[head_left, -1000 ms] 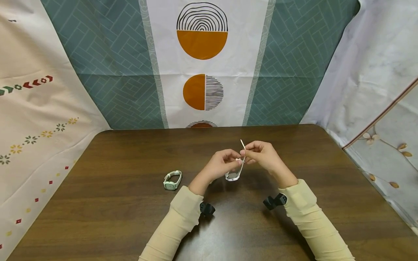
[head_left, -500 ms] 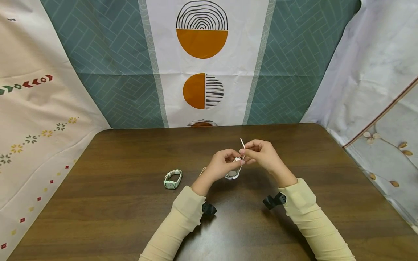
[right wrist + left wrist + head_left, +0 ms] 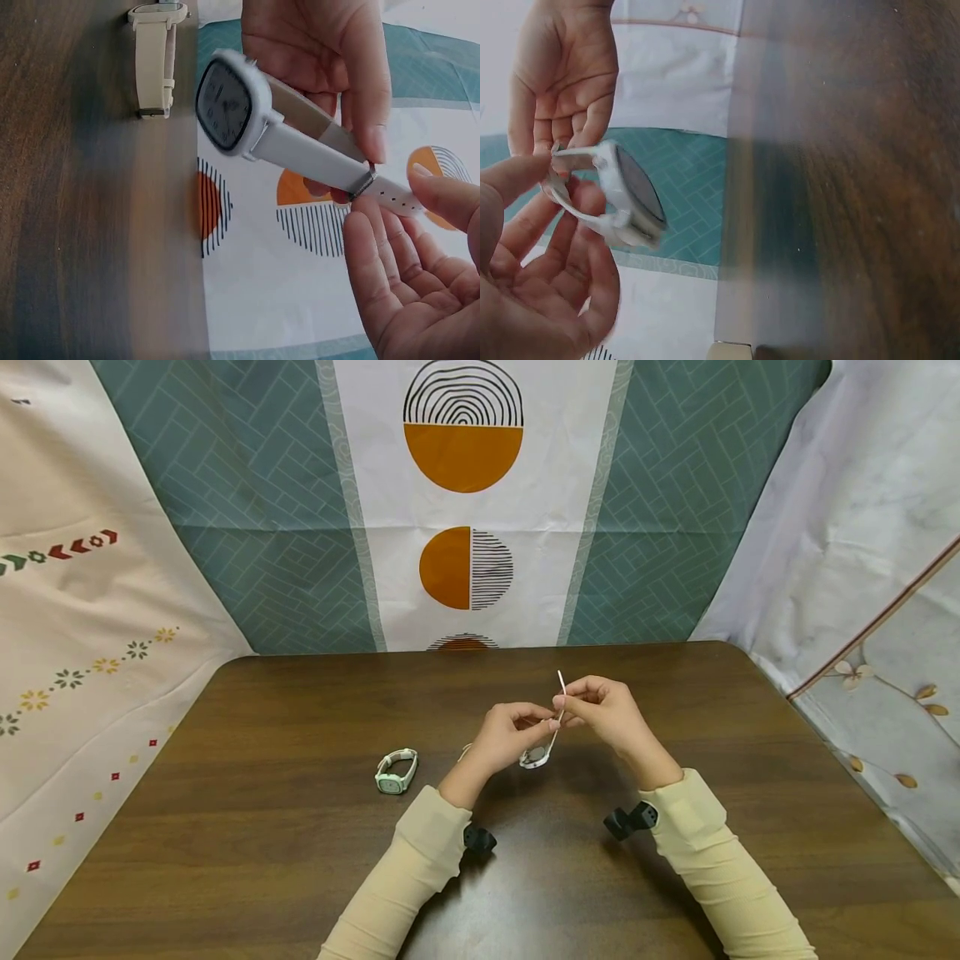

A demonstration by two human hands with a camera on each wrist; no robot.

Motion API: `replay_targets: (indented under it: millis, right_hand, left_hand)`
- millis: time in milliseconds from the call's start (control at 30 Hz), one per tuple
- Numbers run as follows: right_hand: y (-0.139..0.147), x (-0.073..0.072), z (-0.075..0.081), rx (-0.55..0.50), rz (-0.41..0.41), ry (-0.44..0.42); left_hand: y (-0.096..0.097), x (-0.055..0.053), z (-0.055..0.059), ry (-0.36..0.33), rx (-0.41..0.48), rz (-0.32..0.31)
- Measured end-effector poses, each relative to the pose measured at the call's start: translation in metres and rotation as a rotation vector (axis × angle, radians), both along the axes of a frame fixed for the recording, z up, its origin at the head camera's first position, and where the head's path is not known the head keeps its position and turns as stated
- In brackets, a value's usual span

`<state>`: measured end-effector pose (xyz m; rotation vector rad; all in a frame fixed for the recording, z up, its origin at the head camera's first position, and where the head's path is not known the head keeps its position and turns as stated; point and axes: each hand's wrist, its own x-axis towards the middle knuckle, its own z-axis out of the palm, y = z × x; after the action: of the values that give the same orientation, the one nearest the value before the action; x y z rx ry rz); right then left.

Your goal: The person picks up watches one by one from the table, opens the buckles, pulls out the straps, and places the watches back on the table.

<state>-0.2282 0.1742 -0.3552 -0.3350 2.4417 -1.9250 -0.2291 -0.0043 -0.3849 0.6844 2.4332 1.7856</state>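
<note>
Between both hands, raised over the table, is a white wristwatch (image 3: 304,154) with a dark face and a metal buckle (image 3: 365,182). Its strap is looped through the buckle, and the holed end sticks out past it. My left hand (image 3: 504,739) pinches the strap right by the buckle. My right hand (image 3: 600,703) pinches the free strap end between thumb and fingers. In the left wrist view the watch case (image 3: 634,191) hangs out from the fingertips, tilted on its side.
A pale green watch (image 3: 396,772) rests on the brown table (image 3: 300,860), left of my hands. A cream-strapped watch (image 3: 154,67) lies farther off in the right wrist view. Patterned cloth (image 3: 480,510) hangs behind the table's far edge.
My right hand has risen slightly with the strap end, which now points a little higher and more to the right. The left hand stays by the buckle. The green watch has not moved.
</note>
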Motion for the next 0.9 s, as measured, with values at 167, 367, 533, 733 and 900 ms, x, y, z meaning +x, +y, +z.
replay_targets:
  millis: [167, 367, 533, 733, 900]
  right_hand:
    - [0.0003, 0.0006, 0.0018, -0.004, -0.027, 0.007]
    - [0.0008, 0.0011, 0.0023, -0.012, -0.03, 0.008]
    - [0.0, 0.0019, 0.0018, -0.021, -0.024, 0.015]
    - [-0.0014, 0.0025, 0.0013, -0.029, -0.024, 0.01]
    - [-0.0025, 0.003, 0.0023, -0.026, -0.025, 0.01]
  left_hand:
    - [-0.0005, 0.0, -0.0006, 0.01, 0.042, 0.015]
    - [0.0002, -0.0003, -0.0013, 0.023, 0.04, -0.001]
    - [0.0006, 0.0002, -0.0017, 0.031, 0.033, -0.003]
    - [0.0, 0.0019, 0.0007, 0.003, 0.045, 0.002]
    - [-0.0011, 0.0015, 0.002, -0.021, 0.043, -0.016]
